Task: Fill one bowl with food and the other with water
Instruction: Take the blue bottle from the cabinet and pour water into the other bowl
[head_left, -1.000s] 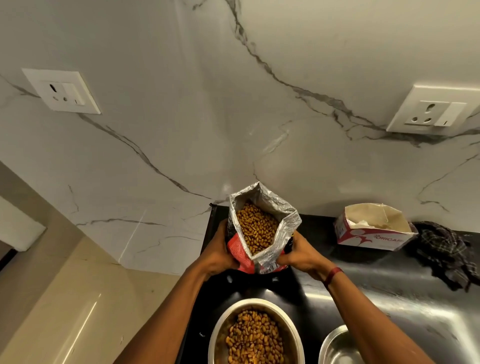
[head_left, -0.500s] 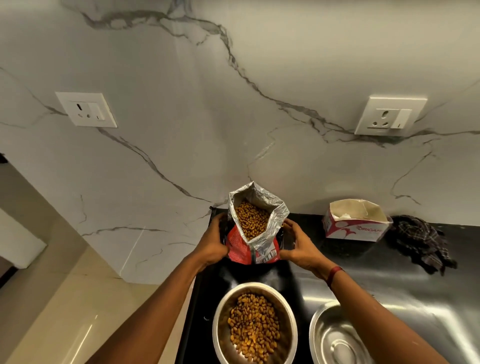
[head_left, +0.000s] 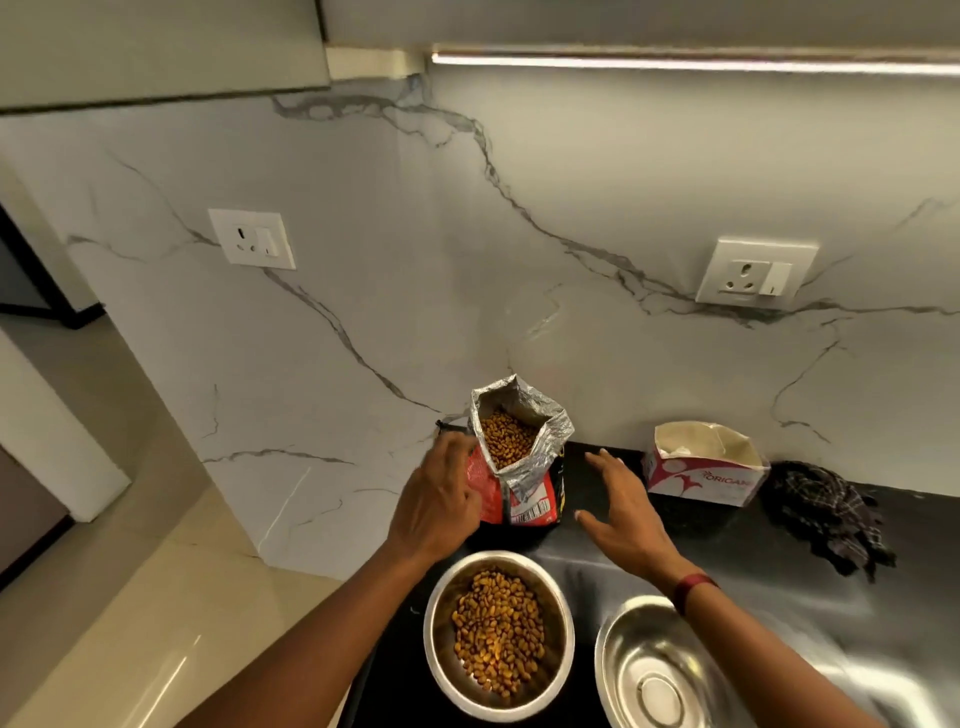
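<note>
A red food bag (head_left: 519, 457) with a silver lining stands open and upright on the black counter (head_left: 727, 551) against the wall, brown kibble showing inside. My left hand (head_left: 439, 499) is at the bag's left side with relaxed fingers; whether it touches the bag I cannot tell. Clear of the bag on its right, my right hand (head_left: 623, 512) hovers with fingers spread. Below them sits a steel bowl (head_left: 498, 636) holding kibble. To its right is a second steel bowl (head_left: 660, 675) with nothing in it.
A torn white and red carton (head_left: 706, 465) stands at the back right of the counter, with a dark checked cloth (head_left: 826, 514) beside it. Two wall sockets (head_left: 756, 273) sit on the marble backsplash. The counter ends just left of the bag; floor lies beyond.
Both hands have come off the bag, which now stands by itself. The right hand has drawn away to the right. The camera has tilted up, showing more wall.
</note>
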